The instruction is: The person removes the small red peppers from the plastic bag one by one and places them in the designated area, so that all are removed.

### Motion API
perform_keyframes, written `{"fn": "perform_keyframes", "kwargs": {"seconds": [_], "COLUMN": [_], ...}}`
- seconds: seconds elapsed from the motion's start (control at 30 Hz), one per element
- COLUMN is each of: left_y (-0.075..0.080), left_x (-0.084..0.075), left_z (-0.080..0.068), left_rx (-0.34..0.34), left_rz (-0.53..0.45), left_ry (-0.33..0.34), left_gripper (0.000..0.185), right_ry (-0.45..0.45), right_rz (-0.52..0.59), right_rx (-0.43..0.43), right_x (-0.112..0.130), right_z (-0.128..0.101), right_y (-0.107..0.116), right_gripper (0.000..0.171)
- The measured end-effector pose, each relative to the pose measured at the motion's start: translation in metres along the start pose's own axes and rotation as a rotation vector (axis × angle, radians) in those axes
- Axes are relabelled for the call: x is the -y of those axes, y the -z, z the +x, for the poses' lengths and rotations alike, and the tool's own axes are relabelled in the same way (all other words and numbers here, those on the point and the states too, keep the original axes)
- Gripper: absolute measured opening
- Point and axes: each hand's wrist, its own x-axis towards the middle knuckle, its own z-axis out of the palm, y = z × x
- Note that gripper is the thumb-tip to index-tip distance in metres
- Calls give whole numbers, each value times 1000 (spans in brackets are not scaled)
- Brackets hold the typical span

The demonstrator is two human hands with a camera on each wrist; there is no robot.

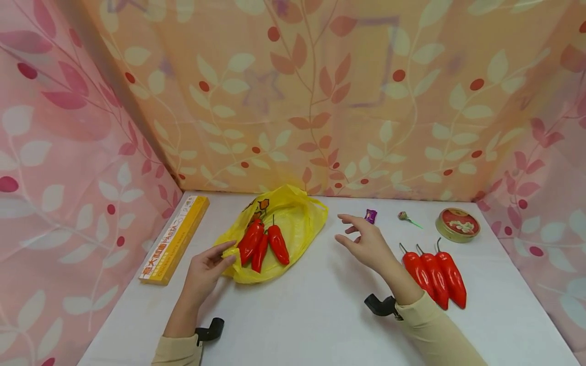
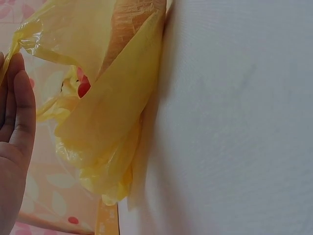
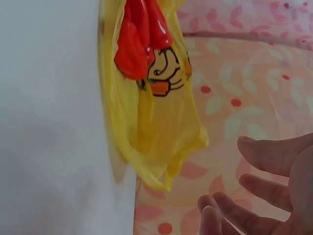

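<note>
My left hand [image 1: 204,273] pinches the near left edge of a yellow plastic bag [image 1: 299,239] between thumb and fingers. The bag lies with its mouth spread, and three glossy red peppers [image 1: 251,243] rest inside it. In the right wrist view a printed black-and-orange figure shows on the bag [image 3: 173,117] beside the peppers [image 3: 132,54]. Held in the air to the right of the bag, my right hand [image 1: 370,248] has its fingers spread and holds nothing. Three more red peppers [image 1: 434,277] with curved stems lie side by side near my right forearm.
A yellow-and-white pasta box [image 1: 176,241] lies left of the bag. Behind my right hand are a purple wrapped candy [image 1: 371,216] and a lollipop [image 1: 404,216] with a green stick. A round red-lidded tin [image 1: 458,225] stands at the back right. Patterned curtains enclose the white table [image 1: 293,325].
</note>
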Motion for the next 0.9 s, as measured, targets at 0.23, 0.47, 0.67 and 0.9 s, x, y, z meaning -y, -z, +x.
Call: {"fn": "perform_keyframes", "kwargs": {"seconds": [0.23,0.47,0.67,0.9], "left_y": [0,2,2,3], "left_x": [-2,-2,-1,-1], "left_z": [0,-1,-2,-1], "left_rx": [-4,-5,-1,-3], "left_rz": [12,18,10,22], "left_ry": [11,14,2,-15], "left_gripper": [50,48,48,49], "right_ry": [13,-48,-46,-108], "right_rz": [103,177,212,206], "right_rx": [70,172,248,292], "right_x": [16,31,40,39], "right_z": [17,36,58,79], "right_y": [-25,-59,-89,-120], "right_gripper": [54,56,59,62]}}
